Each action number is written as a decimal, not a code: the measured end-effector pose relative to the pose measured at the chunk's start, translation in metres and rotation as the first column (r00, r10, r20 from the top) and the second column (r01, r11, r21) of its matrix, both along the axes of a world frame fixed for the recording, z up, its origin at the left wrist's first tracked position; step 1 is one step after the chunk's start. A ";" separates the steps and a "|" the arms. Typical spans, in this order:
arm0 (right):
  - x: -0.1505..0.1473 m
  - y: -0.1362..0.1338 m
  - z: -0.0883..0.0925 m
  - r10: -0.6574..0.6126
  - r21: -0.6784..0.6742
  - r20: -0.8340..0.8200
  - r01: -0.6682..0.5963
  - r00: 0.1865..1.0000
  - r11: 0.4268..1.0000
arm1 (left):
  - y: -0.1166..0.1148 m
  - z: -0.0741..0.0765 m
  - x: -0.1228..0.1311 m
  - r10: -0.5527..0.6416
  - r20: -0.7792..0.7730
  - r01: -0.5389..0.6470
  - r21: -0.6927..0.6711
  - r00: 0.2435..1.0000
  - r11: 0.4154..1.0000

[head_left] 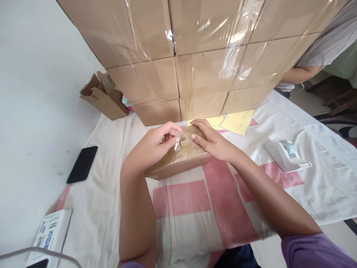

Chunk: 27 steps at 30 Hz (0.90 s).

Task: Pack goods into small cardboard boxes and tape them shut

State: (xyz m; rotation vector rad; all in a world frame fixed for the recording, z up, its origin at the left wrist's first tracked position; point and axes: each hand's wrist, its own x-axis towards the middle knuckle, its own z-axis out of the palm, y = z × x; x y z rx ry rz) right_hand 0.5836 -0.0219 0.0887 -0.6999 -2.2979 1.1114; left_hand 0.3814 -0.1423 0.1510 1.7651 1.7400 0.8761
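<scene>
A small brown cardboard box (178,165) with clear tape over its top lies on the cloth-covered table. Above its left half, my left hand (164,139) pinches a shiny piece of clear tape (176,146) between thumb and fingertips. The tape rises from the middle of the box's top. My right hand (210,140) rests on the right end of the box, fingers stretched out over the far edge and thumb lying on the top. Part of the box is hidden under both hands.
Taped cartons (206,70) form a tall stack right behind the box. An open carton (104,96) and black phone (82,164) lie left. Yellow sheets (238,121) lie by the stack. A white tape dispenser (287,154) sits right. Another person's arm (301,74) reaches behind the stack.
</scene>
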 end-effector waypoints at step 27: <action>0.002 0.000 0.007 0.028 -0.056 0.004 -0.028 1.000 0.998 | 0.006 0.005 0.025 -0.011 -0.023 0.010 -0.043 1.000 0.999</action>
